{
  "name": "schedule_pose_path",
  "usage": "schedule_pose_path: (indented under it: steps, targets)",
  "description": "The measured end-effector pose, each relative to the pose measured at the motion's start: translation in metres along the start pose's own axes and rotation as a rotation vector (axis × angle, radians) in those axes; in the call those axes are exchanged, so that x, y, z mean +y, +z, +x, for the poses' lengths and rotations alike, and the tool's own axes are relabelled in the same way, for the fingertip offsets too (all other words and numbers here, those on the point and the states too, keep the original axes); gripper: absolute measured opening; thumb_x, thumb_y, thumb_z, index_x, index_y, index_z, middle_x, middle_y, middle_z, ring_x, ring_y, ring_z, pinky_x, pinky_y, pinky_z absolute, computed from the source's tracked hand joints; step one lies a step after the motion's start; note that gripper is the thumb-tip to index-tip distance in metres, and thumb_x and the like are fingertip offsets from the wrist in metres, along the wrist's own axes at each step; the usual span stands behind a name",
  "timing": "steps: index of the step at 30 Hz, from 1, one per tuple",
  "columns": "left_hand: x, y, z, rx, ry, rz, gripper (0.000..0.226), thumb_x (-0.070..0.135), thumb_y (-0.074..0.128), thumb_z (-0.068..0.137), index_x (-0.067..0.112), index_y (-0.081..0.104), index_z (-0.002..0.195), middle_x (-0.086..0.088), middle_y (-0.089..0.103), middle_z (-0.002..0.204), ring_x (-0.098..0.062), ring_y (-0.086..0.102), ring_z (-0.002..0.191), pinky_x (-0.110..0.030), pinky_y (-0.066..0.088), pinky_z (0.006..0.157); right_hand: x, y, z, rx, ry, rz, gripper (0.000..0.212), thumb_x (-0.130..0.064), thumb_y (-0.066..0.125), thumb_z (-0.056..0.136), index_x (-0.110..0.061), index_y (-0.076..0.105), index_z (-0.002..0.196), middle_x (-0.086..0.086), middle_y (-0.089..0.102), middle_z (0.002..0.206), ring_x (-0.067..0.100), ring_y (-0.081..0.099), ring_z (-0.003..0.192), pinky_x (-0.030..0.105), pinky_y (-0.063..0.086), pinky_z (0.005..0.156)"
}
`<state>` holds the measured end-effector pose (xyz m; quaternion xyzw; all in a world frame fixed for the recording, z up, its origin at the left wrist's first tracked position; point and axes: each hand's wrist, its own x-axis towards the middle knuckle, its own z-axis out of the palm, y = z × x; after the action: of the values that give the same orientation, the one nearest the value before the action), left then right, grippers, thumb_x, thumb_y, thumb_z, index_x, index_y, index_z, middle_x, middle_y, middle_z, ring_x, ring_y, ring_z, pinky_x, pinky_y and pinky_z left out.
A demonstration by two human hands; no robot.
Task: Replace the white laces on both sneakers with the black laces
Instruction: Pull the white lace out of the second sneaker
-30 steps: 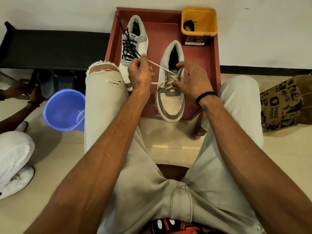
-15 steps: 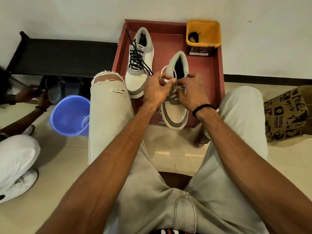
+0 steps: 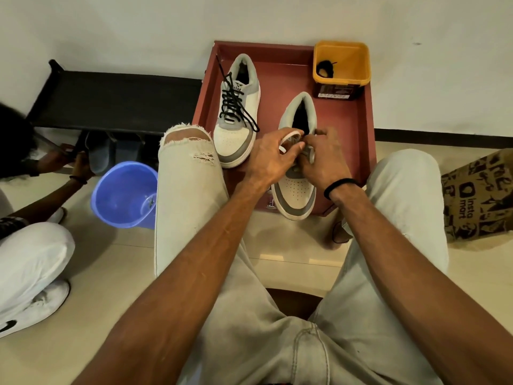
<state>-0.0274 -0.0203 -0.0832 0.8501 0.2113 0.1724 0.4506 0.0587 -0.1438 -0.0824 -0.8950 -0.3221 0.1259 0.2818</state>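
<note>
White lace [image 3: 288,133] looped in left hand [image 3: 268,159], right hand [image 3: 323,159] pinching at the eyelets; hard yank could snag, dragging sneaker [image 3: 295,195].

Both forearms reach forward, left hand [image 3: 270,157] and right hand [image 3: 323,159] curled close together.

We see a blue plastic bucket [image 3: 125,194] standing on the tiled floor [image 3: 291,245], left of the red tray [image 3: 366,112]. A black bench [image 3: 116,101] runs along the white wall [image 3: 138,31]. A printed paper bag [image 3: 477,195] lies at right. A second person [image 3: 33,245] crouches at left, handling what appears to be footwear.
</note>
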Motion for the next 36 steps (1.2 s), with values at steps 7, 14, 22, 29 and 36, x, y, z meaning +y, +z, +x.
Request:
schedule_pose_path:
  steps: [7,14,22,29,36]
  targets:
    - [-0.002,0.003,0.003,0.036,-0.042,-0.072,0.026,0.021,0.079,0.09,0.016,0.078,0.116,0.004,0.078,0.11,-0.002,0.072,0.097,-0.015,0.057,0.085,-0.002,-0.001,-0.002,0.001,0.001,0.015,0.031,-0.019,0.065,0.092,-0.019,0.069,0.122,0.017,0.044,0.14,0.034,0.05,0.13,0.05,0.049,0.106]
    - [-0.005,-0.006,0.003,0.269,-0.114,-0.103,0.02,0.021,0.08,0.089,0.015,0.081,0.108,0.005,0.08,0.098,0.001,0.074,0.088,-0.024,0.061,0.085,-0.004,-0.002,-0.003,0.003,0.003,0.027,0.043,-0.016,0.07,0.089,-0.02,0.065,0.132,0.017,0.043,0.143,0.034,0.047,0.134,0.049,0.041,0.114]
    - [-0.003,-0.024,0.005,0.588,-0.211,-0.203,0.023,0.018,0.077,0.092,0.011,0.078,0.114,0.002,0.08,0.101,0.001,0.072,0.087,-0.019,0.059,0.083,-0.002,-0.001,-0.001,-0.013,0.034,0.034,0.038,-0.018,0.072,0.089,-0.022,0.067,0.126,0.014,0.044,0.14,0.034,0.049,0.13,0.049,0.041,0.114]
    - [-0.012,-0.022,-0.002,0.472,-0.365,-0.012,0.038,0.032,0.076,0.091,0.018,0.071,0.125,0.005,0.068,0.123,-0.01,0.062,0.109,-0.019,0.052,0.093,-0.005,-0.001,-0.002,-0.003,0.035,0.002,0.026,-0.017,0.072,0.09,-0.017,0.072,0.116,0.017,0.045,0.136,0.036,0.048,0.128,0.048,0.041,0.113]
    - [-0.006,0.005,-0.008,0.173,0.022,0.162,0.038,0.027,0.079,0.09,0.022,0.066,0.126,0.004,0.065,0.097,-0.012,0.063,0.088,-0.034,0.06,0.074,-0.006,-0.011,-0.004,0.022,0.078,0.138,0.021,-0.021,0.07,0.094,-0.02,0.074,0.115,0.008,0.045,0.129,0.015,0.047,0.116,0.024,0.04,0.101]
